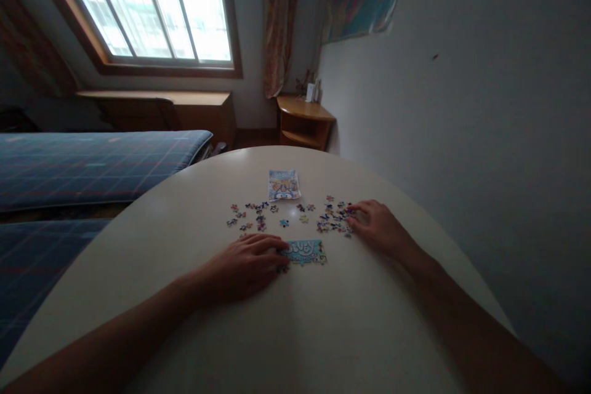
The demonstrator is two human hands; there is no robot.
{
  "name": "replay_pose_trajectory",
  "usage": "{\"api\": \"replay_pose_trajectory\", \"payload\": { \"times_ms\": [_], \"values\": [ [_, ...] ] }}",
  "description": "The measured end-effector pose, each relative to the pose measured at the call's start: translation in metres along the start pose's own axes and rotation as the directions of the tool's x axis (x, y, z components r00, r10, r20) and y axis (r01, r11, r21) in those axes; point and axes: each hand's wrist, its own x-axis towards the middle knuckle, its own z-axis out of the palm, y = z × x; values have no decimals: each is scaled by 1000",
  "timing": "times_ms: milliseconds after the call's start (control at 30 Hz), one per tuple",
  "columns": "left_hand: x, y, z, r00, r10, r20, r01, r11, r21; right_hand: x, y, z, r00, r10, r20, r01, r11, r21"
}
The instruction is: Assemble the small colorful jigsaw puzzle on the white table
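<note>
My left hand [252, 263] lies flat with its fingers stretched out, fingertips on the left edge of a partly joined jigsaw puzzle [305, 252] with light blue lettering. A few loose pieces [282, 269] peek out under those fingers. On the right, my right hand [376, 225] reaches to a cluster of loose puzzle pieces [330, 220]. Its thumb and forefinger are bent around the cluster's right side; whether a piece is between them is too small to tell. More loose pieces [261, 220] are scattered left of centre, with a blue piece [284, 222] and a yellowish piece [303, 219] between the groups.
A printed picture sheet [284, 185] lies beyond the pieces on the round white table [341, 326]. A bed with a plaid cover [101, 163] is at the left. A corner shelf [307, 109] stands behind the table, and a wall [484, 123] runs along the right.
</note>
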Motion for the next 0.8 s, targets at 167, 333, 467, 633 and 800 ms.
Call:
{"api": "replay_pose_trajectory", "payload": {
  "times_ms": [167,333,467,633,800],
  "values": [
    [0,0,0,1000,4,6,-4,1000,12,-1,1,5,1000,-17,13,18,999,-34],
    [0,0,0,1000,2,5,-2,1000,7,0,-3,9,999,5,-32,-6,999,-40],
    [0,1,-2,1000,-2,5,2,1000,2,2,-6,11,998,36,-48,-36,999,3],
    [1,2,-4,1000,-5,3,5,1000,-12,2,-14,6,998,40,-50,-39,999,25],
    [2,2,-3,1000,3,-8,-3,1000,-26,-2,-26,-5,997,0,-73,7,996,90]
  ]
}}
